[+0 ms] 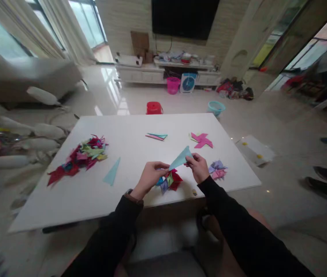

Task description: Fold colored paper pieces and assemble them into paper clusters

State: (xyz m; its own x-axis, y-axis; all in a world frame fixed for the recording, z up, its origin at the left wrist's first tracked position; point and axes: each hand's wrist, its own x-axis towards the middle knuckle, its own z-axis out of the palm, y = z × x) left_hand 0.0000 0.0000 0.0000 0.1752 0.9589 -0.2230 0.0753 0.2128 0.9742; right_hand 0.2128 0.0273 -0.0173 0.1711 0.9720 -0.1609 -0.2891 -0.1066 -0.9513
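Observation:
Both hands hold a light blue folded paper triangle (181,157) just above the white table (134,154). My left hand (151,175) pinches its lower left corner; my right hand (197,166) pinches its upper right edge. Under the hands lies a multicoloured folded paper pinwheel (171,181). A purple and pink folded piece (217,169) sits right of my right hand. A pink pinwheel (201,140) lies further back. A second blue triangle (112,172) rests flat to the left.
A heap of coloured folded papers (78,157) lies at the table's left. Thin folded strips (156,136) sit at the middle back. On the floor beyond stand a red bucket (154,108), a pink bin (173,85) and a teal bowl (216,107). Other people's feet (326,182) show at right.

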